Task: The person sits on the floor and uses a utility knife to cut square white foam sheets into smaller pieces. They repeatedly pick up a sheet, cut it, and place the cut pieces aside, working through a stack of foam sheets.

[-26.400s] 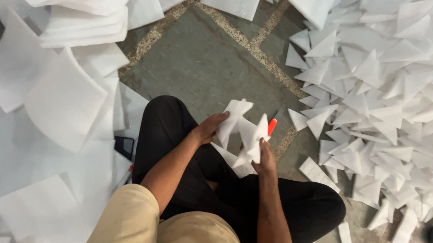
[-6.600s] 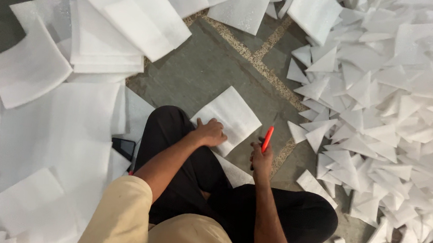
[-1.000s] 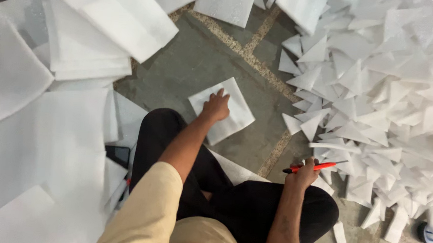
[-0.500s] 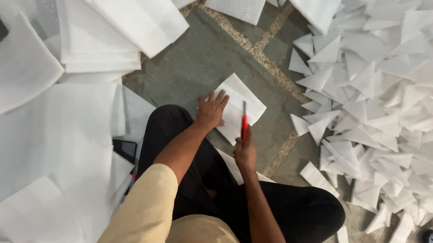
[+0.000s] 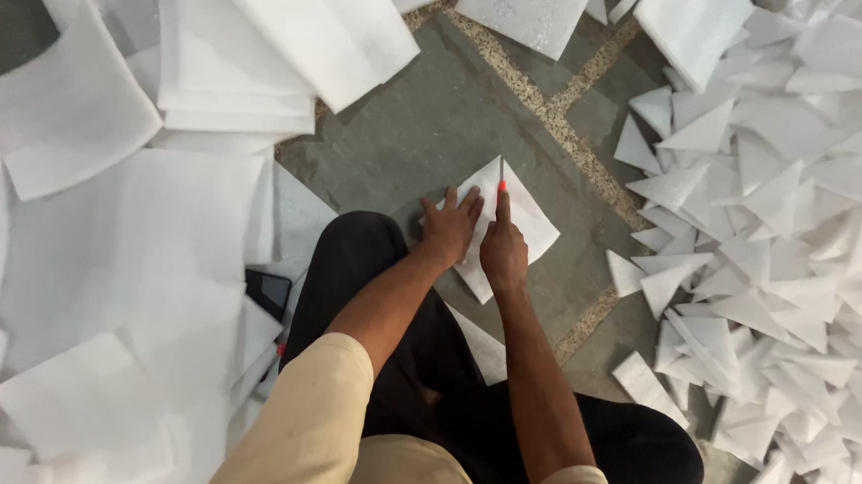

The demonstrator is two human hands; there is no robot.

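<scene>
Since half a second earlier, I saw the right hand (image 5: 503, 251) slide forward up the white foam square (image 5: 535, 221), so that the red tool (image 5: 501, 187) showed only as a small bright tip near the sheet's far corner. The left hand (image 5: 449, 231) had stayed pressed on the same sheet.

From the head camera, the only view I had, that square lay flat on the grey stone floor (image 5: 428, 122), turned like a diamond, just ahead of the person's knee in black trousers (image 5: 370, 258). Its surface looked soft, matte and faintly pebbled, like thin packing foam. The left hand lay palm down with its fingers spread and flat on the sheet, gripping nothing. The right hand was closed around the tool, with the index finger stretched along it; both forearms ran nearly parallel from the beige sleeves.

To the left I saw large foam sheets (image 5: 263, 52), square and rectangular, stacked loosely and overlapping. To the right lay a thick heap of foam triangles (image 5: 782, 214), sharp-cornered and jumbled. A dark phone (image 5: 266, 292) lay half tucked under sheets beside the left thigh. Speckled pale strips (image 5: 559, 110) crossed the floor between its grey slabs.
</scene>
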